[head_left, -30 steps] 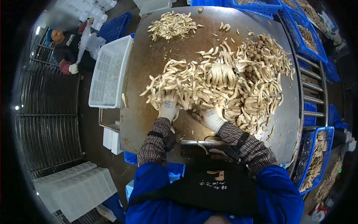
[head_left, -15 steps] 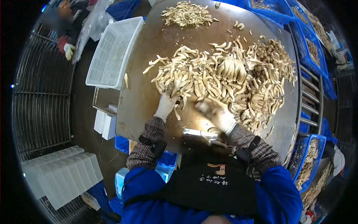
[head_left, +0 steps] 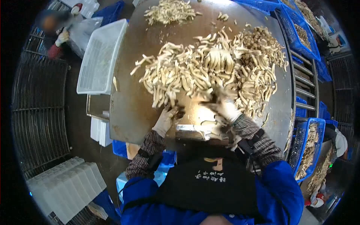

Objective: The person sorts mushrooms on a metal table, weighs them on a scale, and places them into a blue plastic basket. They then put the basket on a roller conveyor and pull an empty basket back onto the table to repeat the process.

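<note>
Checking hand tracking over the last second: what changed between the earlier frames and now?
The right hand lifted off the near edge of the mushroom pile and moved up into it, now blurred, fingers among the stems. The left hand drew back toward the table's near edge; whether it holds stems is unclear. The pile, white crate and blue crates stayed put.

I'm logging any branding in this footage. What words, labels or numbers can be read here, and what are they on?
Black apron: a line of pale characters with a small tan emblem above it, too small and blurred to read.
Metal table, mushroom pile, white crate, blue crates: no lettering visible.
The gloves on the left hand and right hand show no legible marks.
</note>
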Motion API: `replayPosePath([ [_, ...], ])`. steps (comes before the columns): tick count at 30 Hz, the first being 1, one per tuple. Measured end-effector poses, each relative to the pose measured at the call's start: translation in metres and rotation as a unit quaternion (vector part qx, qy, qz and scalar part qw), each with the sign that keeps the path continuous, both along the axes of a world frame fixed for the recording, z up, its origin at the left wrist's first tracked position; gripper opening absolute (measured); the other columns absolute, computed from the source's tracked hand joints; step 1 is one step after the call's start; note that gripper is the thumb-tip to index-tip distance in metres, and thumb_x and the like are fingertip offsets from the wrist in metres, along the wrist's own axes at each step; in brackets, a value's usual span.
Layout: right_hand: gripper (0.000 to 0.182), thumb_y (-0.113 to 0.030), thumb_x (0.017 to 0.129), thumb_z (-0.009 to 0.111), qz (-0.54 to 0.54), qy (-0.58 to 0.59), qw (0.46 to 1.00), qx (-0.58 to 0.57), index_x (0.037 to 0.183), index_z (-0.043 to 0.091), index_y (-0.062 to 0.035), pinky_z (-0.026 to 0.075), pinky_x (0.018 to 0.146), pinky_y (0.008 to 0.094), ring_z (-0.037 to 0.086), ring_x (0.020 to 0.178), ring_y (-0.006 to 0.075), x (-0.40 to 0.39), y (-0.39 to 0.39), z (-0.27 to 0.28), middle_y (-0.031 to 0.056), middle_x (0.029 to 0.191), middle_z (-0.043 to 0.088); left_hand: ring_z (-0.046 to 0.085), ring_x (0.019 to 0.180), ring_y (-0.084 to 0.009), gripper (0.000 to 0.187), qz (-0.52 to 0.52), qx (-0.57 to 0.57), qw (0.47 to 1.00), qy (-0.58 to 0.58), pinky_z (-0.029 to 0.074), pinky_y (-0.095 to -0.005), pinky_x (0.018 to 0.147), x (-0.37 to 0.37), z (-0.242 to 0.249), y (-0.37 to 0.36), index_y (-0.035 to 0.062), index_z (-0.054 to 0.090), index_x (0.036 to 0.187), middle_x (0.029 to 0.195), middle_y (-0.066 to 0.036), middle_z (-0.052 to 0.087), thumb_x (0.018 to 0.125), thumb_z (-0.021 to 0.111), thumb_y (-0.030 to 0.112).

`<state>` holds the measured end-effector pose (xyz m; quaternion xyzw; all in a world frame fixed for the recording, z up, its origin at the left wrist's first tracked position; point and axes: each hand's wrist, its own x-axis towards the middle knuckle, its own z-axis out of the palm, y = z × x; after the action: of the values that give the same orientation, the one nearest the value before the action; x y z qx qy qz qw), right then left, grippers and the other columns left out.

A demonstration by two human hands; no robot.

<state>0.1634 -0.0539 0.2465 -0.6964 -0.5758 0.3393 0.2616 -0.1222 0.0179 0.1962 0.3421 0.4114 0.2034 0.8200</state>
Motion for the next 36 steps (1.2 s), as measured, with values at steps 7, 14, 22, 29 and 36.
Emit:
replayPosePath([
  [7, 0.055, -0.017, 0.084, 0.066, 0.060, -0.244, 0.968, -0.001, 0.132, 0.045, -0.0002, 0.051, 0.080, 0.0393, 0.064, 0.089, 0.0303, 0.042, 0.005, -0.030, 0.0209, 0.102, 0.061, 0.048, 0.126, -0.0311, 0.085, -0.120, 0.043, 0.989, -0.080, 0.045, -0.0410, 0.101, 0.070, 0.008, -0.029, 0.0031, 0.008, 0.152, 0.148, -0.020, 0.035, 0.094, 0.060, 0.037],
  [14, 0.056, -0.019, 0.091, 0.064, 0.068, 0.137, 0.988, -0.009, 0.138, 0.043, 0.0003, 0.044, 0.098, 0.0354, 0.058, 0.114, 0.0284, -0.006, 0.037, -0.045, 0.0219, 0.123, 0.061, 0.057, 0.113, -0.0222, 0.065, 0.021, 0.113, 0.991, -0.071, 0.049, -0.0289, 0.095, 0.112, -0.020, 0.014, -0.0080, 0.034, 0.137, 0.125, -0.015, 0.056, 0.092, 0.064, 0.028],
  [22, 0.061, -0.029, 0.081, 0.074, 0.016, 0.084, 0.994, -0.069, 0.132, 0.053, -0.0019, 0.048, 0.092, 0.0358, 0.062, 0.105, 0.0303, -0.019, 0.040, -0.065, 0.0214, 0.114, 0.064, 0.058, 0.097, -0.0154, 0.057, 0.026, 0.035, 0.995, -0.094, 0.048, -0.0229, 0.086, 0.093, -0.017, 0.019, -0.0024, 0.045, 0.132, 0.115, -0.009, 0.058, 0.083, 0.071, 0.010],
  [29, 0.083, -0.028, 0.085, 0.072, 0.010, 0.073, 0.997, -0.032, 0.147, 0.026, 0.0010, 0.040, 0.105, 0.0369, 0.051, 0.123, 0.0283, -0.009, 0.006, -0.010, 0.0259, 0.138, 0.045, 0.060, 0.079, -0.0140, 0.041, 0.020, 0.145, 0.985, 0.093, 0.051, -0.0269, 0.070, 0.054, -0.028, 0.049, -0.0039, 0.055, 0.116, 0.089, -0.006, 0.061, 0.100, 0.049, 0.034],
  [36, 0.058, -0.038, 0.092, 0.058, 0.203, -0.281, 0.917, -0.200, 0.134, 0.044, -0.0001, 0.051, 0.086, 0.0442, 0.062, 0.100, 0.0355, 0.002, -0.092, -0.058, 0.0234, 0.122, 0.058, 0.055, 0.076, -0.0120, 0.027, 0.082, 0.184, 0.972, 0.125, 0.047, -0.0257, 0.068, 0.047, -0.056, 0.044, -0.0021, 0.055, 0.111, 0.086, -0.005, 0.056, 0.099, 0.052, 0.022],
])
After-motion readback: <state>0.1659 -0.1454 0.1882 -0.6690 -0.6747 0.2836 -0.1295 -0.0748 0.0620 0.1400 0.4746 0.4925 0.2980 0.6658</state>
